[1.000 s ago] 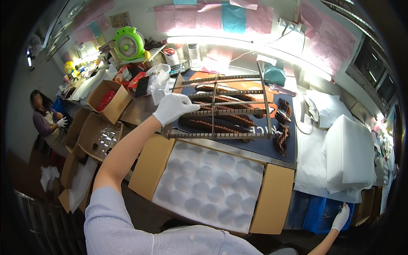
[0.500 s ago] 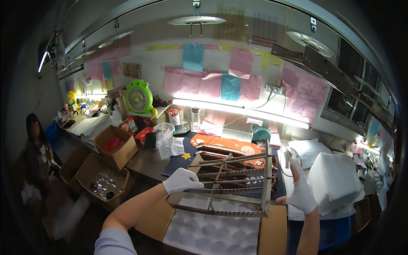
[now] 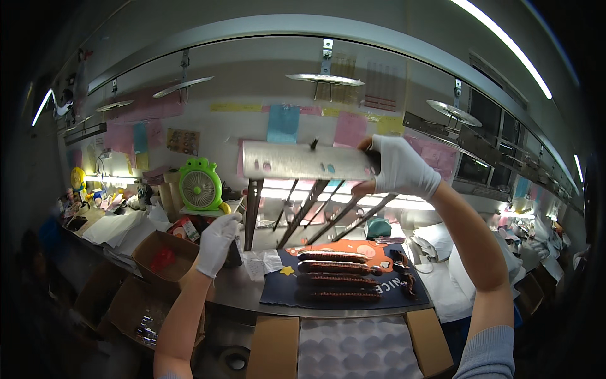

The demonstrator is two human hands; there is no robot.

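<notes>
My right hand (image 3: pixel 404 167), in a white glove, is raised and grips the right end of a metal rack (image 3: pixel 308 165). The rack is tipped up, its smooth silver side plate toward me, with several thin bars reaching back and down from it. To the left of the rack, my gloved left hand (image 3: pixel 216 245) is lifted and apart from it, fingers loosely bent with nothing seen in them. Beneath the rack, several long dark strips with reddish-brown edges (image 3: pixel 341 268) lie in rows on a dark blue mat (image 3: pixel 284 297) with an orange cartoon print.
At the front edge stands an open carton (image 3: pixel 273 347) with a white dimpled sheet (image 3: pixel 356 347). Cardboard boxes (image 3: pixel 165 254) are at left, one holding something red. A green fan (image 3: pixel 200 184) stands at the back; white foam sheets (image 3: pixel 442 284) pile up at right. Round metal discs (image 3: pixel 325 79) hang overhead.
The rack has been raised off the mat and tipped up. My right hand has taken hold of it, while my left hand has let go and moved left. The view has tilted upward.
</notes>
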